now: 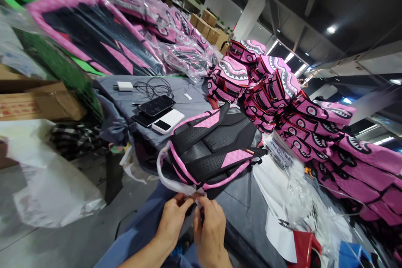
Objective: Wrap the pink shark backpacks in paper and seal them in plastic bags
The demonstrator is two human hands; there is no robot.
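We see a pink and black backpack (216,134) lying in the middle of the frame with its back side up. Its two wide black straps (201,171) lie flat, and each has a pink patch (232,158). We see pink trim (178,163) along its edge. A soft white band (161,169) loops out from the backpack's left side and down to the lower middle of the frame.

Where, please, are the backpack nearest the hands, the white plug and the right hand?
Backpack (216,140): head view, black back panel.
White plug (125,86): head view, its body.
Right hand (211,220): head view, back of hand.
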